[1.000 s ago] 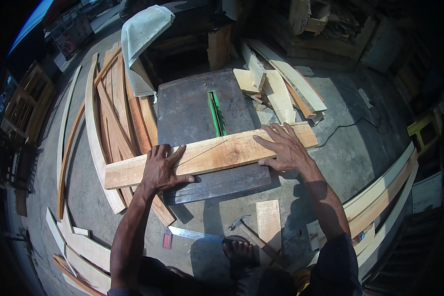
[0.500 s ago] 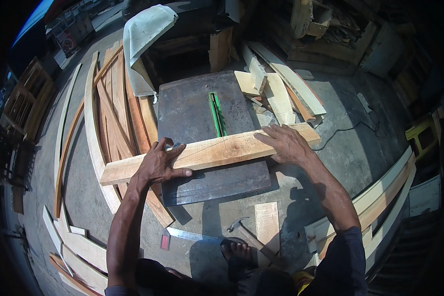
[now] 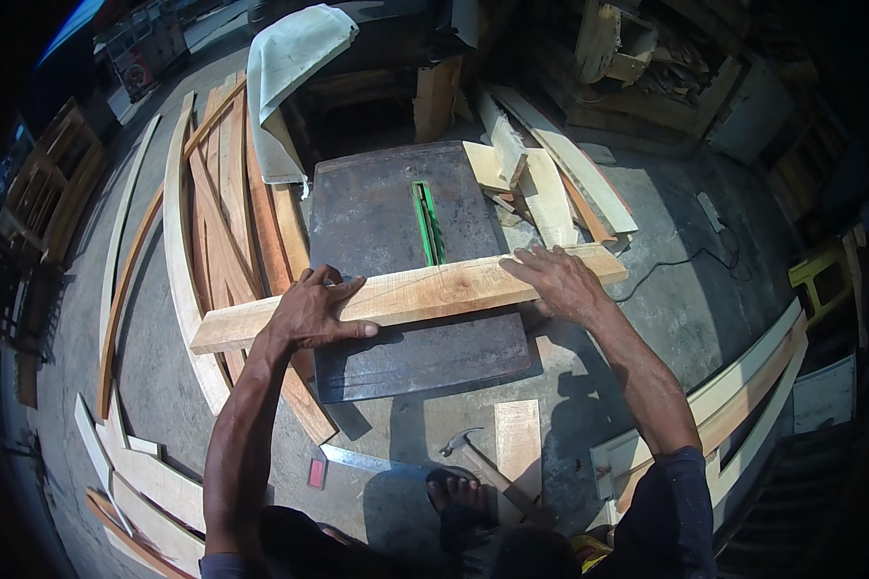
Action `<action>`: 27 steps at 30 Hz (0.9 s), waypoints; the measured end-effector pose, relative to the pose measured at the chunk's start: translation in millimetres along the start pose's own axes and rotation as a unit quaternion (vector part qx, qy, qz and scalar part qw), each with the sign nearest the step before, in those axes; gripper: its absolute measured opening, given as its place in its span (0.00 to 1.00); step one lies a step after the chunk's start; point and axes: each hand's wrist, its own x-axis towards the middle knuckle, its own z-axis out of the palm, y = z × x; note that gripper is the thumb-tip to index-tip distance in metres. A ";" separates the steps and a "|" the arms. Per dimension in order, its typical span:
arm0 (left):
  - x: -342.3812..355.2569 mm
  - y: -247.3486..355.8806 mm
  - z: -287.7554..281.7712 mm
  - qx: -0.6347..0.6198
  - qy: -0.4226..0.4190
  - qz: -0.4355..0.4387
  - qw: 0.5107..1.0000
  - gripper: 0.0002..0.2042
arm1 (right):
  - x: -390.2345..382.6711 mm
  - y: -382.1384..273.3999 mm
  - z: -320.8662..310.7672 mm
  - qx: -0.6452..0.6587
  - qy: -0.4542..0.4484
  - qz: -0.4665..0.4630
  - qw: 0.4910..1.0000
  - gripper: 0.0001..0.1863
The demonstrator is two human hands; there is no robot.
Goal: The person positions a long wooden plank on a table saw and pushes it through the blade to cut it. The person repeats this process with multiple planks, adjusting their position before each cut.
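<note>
A thick pale wooden plank [image 3: 434,288] lies crosswise over the dark metal saw table [image 3: 367,207], its two ends reaching past the table's sides. Behind the plank, a green slot insert [image 3: 428,224] is set into the tabletop. My left hand [image 3: 314,309] grips the plank left of the middle, thumb along the near edge and fingers over the top. Toward the plank's right end, my right hand [image 3: 562,283] holds it with the fingers on top; its thumb is mostly hidden. A thin dark line runs aslant on the plank's top face.
Long boards [image 3: 227,193] lie on the floor at the left, and offcuts [image 3: 546,193] are piled behind the table's right side. A claw hammer [image 3: 492,473] and a metal square [image 3: 372,461] lie near my feet. A black cable [image 3: 681,261] crosses the floor at right.
The plank and both hands stay almost in place on the table. The whole view has shifted slightly.
</note>
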 end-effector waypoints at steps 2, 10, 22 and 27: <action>1.4 -0.9 -1.0 -0.005 -0.003 -0.004 1.000 0.63 | 2.0 1.4 -0.2 0.000 0.001 0.001 1.000 0.45; 6.3 -2.0 -4.9 -0.033 -0.015 -0.031 0.999 0.63 | 8.0 2.4 -4.7 0.008 0.005 0.003 1.000 0.43; 12.7 0.9 -19.4 -0.094 -0.058 -0.055 0.992 0.64 | 17.9 15.0 -8.3 0.029 0.026 -0.039 0.998 0.41; 14.9 2.3 -24.8 -0.118 -0.064 -0.073 0.988 0.64 | 22.1 15.4 -11.7 0.043 0.013 -0.032 0.998 0.40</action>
